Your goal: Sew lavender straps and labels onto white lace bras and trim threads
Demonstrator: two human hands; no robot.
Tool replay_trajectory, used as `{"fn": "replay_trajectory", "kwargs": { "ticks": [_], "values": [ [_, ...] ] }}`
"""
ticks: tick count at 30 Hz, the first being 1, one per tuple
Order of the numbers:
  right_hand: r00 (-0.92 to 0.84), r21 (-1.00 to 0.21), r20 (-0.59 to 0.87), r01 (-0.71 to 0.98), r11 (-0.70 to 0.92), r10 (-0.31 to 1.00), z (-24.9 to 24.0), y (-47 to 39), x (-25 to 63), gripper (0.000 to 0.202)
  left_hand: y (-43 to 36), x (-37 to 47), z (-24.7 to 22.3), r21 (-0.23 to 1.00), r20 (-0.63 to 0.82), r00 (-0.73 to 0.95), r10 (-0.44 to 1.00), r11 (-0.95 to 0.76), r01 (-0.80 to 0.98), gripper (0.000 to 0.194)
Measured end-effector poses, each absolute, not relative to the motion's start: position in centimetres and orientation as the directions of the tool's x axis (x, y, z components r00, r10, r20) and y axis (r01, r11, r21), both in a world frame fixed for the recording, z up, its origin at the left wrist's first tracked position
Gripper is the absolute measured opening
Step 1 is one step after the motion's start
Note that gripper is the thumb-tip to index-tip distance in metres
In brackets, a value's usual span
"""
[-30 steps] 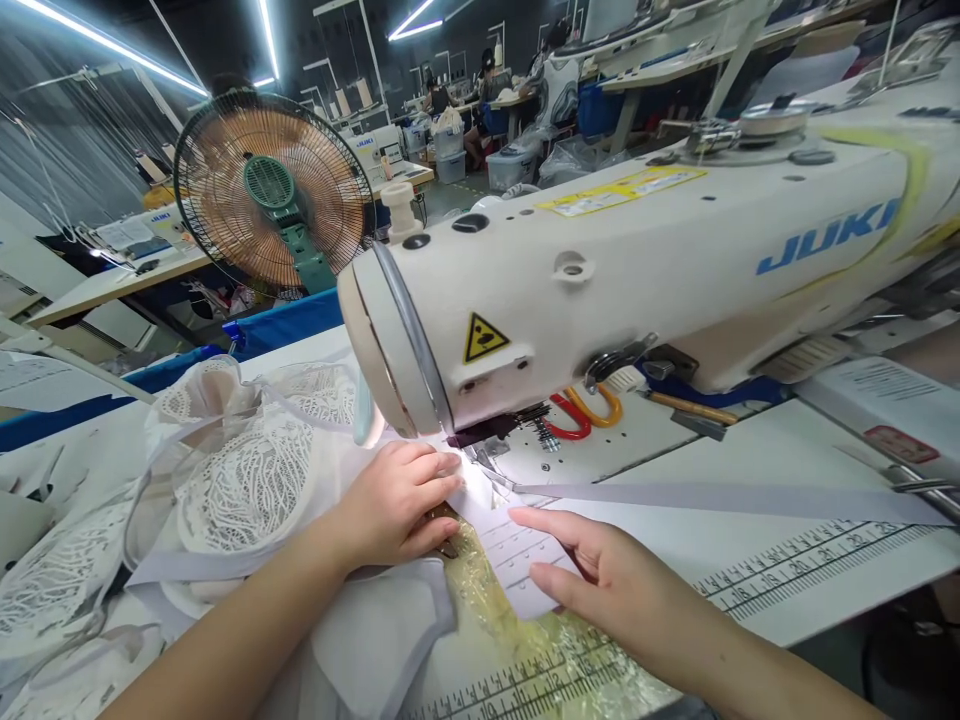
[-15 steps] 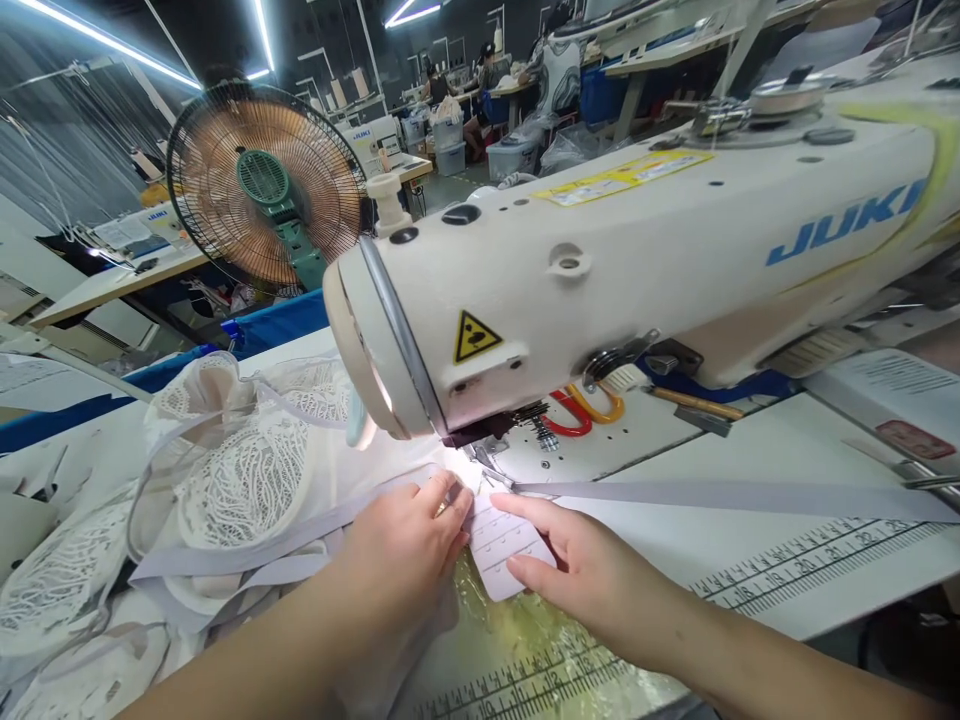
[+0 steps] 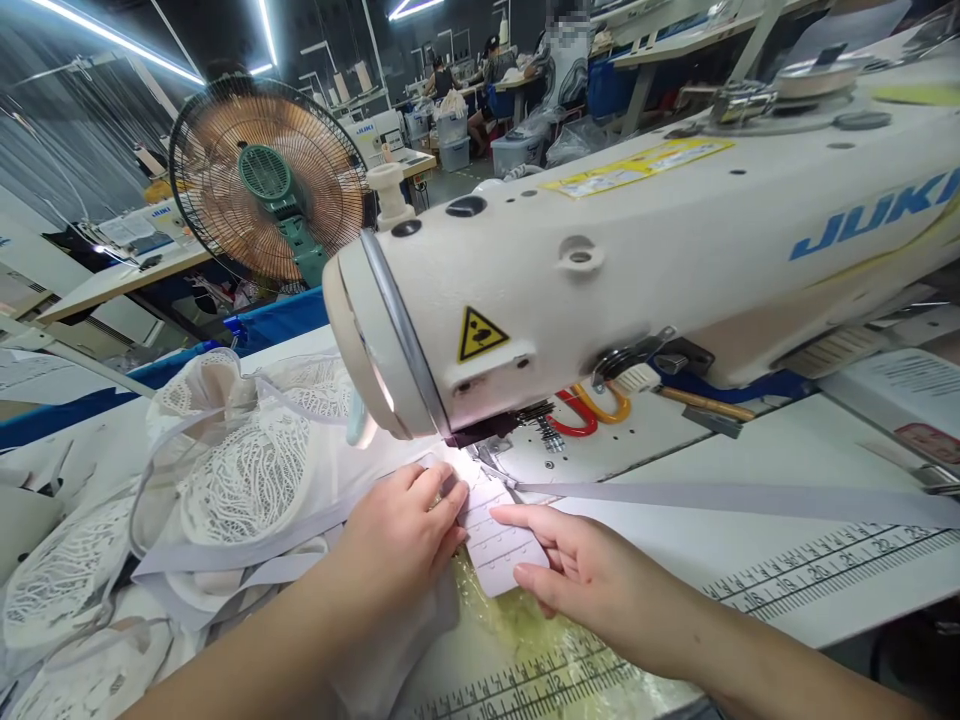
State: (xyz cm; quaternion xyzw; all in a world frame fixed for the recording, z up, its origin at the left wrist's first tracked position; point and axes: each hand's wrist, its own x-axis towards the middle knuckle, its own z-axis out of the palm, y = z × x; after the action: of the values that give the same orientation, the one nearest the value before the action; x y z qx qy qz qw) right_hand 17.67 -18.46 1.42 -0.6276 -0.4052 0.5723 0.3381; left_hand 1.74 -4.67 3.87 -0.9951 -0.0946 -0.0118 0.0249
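One view, the head's, shows a white panel (image 3: 501, 548), its long axis slanting from the sewing machine (image 3: 570, 290) toward the ruler (image 3: 540, 687). The right hand's (image 3: 600, 572) grip pinches its right edge; the left hand (image 3: 405, 525), closer to the needle end, meets its upper left edge; whether that grip is clenched I cannot tell.

The left hand (image 3: 401, 525), a second earlier spread flat just beside the machine (image 3: 600, 270), had drawn back from it, its fingers now gathered against the strip (image 3: 499, 545). The right hand (image 3: 592, 570) had shifted slightly toward the machine's nose end. The strip, lower half a second before, had slid up closer to the machine. More of the band (image 3: 300, 535) showed left of the machine.
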Motion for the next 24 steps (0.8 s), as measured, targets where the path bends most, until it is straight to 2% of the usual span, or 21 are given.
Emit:
{"fn": "replay_trajectory", "kwargs": {
  "ticks": [15,24],
  "values": [
    [-0.047,-0.905,-0.425,0.042,-0.423,0.904,1.5,-18.5,17.7,0.056,-3.6,1.6,3.4,-0.005,0.084,0.980,0.182,-0.983,0.183,0.036],
    [-0.069,-0.899,-0.438,0.043,-0.436,0.896,1.5,-18.5,17.8,0.058,-3.0,0.2,3.2,0.103,0.077,0.992,0.103,-0.990,0.095,0.038]
  ]
}}
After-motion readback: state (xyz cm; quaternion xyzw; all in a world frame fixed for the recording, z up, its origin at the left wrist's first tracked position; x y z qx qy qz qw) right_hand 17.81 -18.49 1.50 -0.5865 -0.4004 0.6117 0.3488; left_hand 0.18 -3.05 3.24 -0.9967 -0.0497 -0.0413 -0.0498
